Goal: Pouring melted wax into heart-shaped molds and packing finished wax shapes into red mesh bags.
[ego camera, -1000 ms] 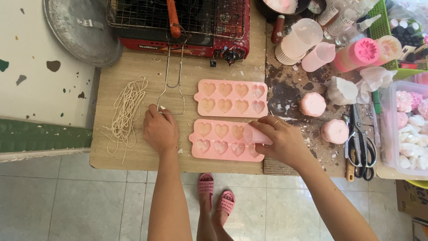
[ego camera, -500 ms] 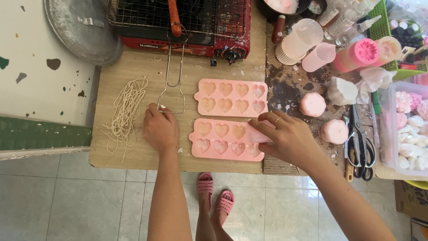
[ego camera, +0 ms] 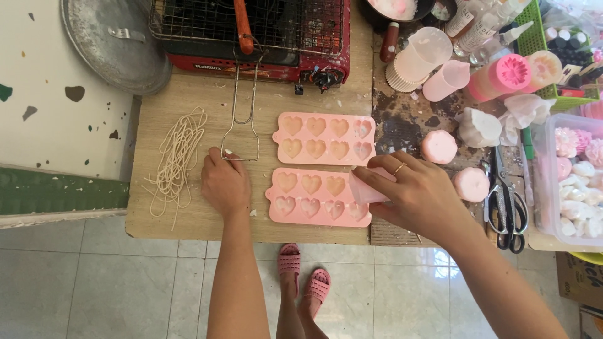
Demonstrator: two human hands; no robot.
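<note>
At the far left, a round grey metal lid (ego camera: pixel 113 44) lies on the speckled white floor beside the low wooden table (ego camera: pixel 188 94). A loose bundle of pale cream wick strings (ego camera: pixel 177 160) rests on the table's left part. Just right of it, the person's left hand (ego camera: pixel 225 183) lies knuckles up on the wood with its fingers curled loosely under, gripping nothing; its fingertips are beside the looped wire handle (ego camera: pixel 245 119) that reaches down from the red tabletop grill (ego camera: pixel 264 31). Next come two pink silicone heart-shaped moulds: the far mould (ego camera: pixel 323 138) lies nearer the grill, and the near mould (ego camera: pixel 311 196) lies just below it, close to the table's front edge. The right hand (ego camera: pixel 411 191) is closed around a small translucent plastic cup (ego camera: pixel 367 187), tipped over the near mould's right end. Further right stand two small round pink candles (ego camera: pixel 440 146), then black-handled scissors (ego camera: pixel 502 198), and a clear plastic box (ego camera: pixel 575 182) of pink and white pieces.
</note>
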